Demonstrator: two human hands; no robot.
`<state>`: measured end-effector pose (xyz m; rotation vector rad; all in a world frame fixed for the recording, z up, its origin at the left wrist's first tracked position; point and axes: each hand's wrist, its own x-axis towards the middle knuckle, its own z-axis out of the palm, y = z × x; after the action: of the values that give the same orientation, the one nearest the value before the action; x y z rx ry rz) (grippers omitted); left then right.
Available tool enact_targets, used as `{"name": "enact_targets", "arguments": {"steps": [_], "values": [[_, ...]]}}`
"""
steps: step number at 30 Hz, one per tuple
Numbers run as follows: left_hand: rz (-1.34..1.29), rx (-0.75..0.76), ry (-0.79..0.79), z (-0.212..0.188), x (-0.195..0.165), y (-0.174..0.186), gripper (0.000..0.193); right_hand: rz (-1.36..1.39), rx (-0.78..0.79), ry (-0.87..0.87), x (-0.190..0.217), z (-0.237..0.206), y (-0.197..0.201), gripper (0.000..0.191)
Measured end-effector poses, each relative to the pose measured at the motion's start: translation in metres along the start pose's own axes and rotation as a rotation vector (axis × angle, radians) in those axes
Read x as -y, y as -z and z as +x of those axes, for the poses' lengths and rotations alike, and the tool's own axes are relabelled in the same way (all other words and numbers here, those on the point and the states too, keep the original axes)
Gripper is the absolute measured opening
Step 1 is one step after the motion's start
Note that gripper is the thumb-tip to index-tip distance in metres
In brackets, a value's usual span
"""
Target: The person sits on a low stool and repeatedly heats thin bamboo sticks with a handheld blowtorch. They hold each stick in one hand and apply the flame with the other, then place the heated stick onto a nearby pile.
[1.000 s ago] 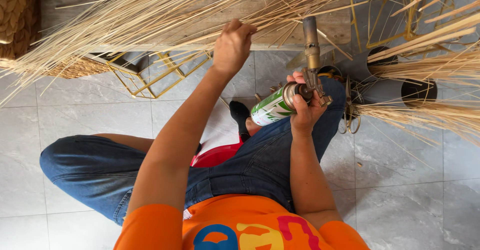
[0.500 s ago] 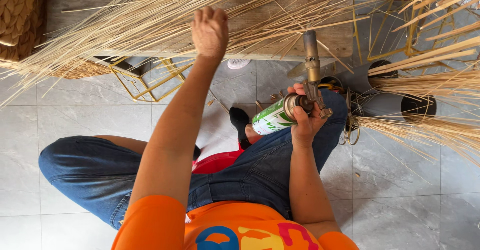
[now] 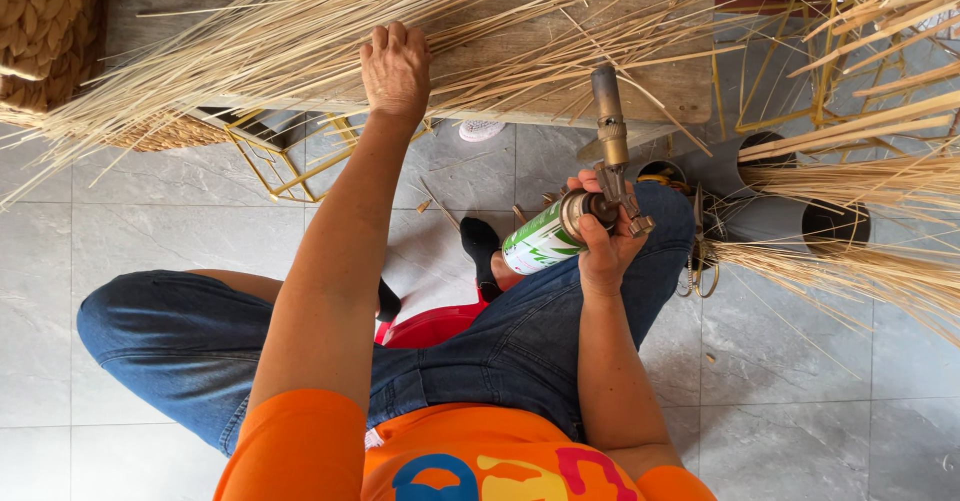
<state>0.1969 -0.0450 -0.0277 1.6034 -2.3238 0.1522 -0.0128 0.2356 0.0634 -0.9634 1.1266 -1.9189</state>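
Observation:
My left hand [image 3: 396, 69] reaches forward and presses down on a spread of thin pale rattan strips [image 3: 300, 31] that lie across a low wooden table [image 3: 690, 86]. The fingers curl over the strips. My right hand [image 3: 603, 246] grips a gas blowtorch [image 3: 585, 201]: a green and white canister with a brass nozzle that points up toward the table's edge. No flame shows. I sit with legs in blue jeans folded over a red stool [image 3: 430, 326].
A woven basket [image 3: 45, 31] stands at the top left. Yellow wire frames [image 3: 280, 161] lie under the table and at the top right [image 3: 830, 61]. More bundles of strips [image 3: 860, 261] stick out at the right over dark round pots [image 3: 835, 226]. Grey tiled floor all around.
My left hand has moved leftward and further onto the strips, settling flat on them. The torch in my right hand has tilted more upright, close to the table's edge.

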Motion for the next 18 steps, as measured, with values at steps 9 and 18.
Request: {"name": "enact_targets", "arguments": {"steps": [9, 18], "values": [[0.0, 0.068, -0.116, 0.011, 0.005, 0.023, 0.013, -0.012, -0.005, 0.005, -0.001, 0.002, 0.005, 0.036], [-0.445, -0.064, -0.095, -0.03, 0.018, 0.143, 0.009, -0.005, 0.018, -0.003, 0.005, -0.003, 0.003, 0.036]]}}
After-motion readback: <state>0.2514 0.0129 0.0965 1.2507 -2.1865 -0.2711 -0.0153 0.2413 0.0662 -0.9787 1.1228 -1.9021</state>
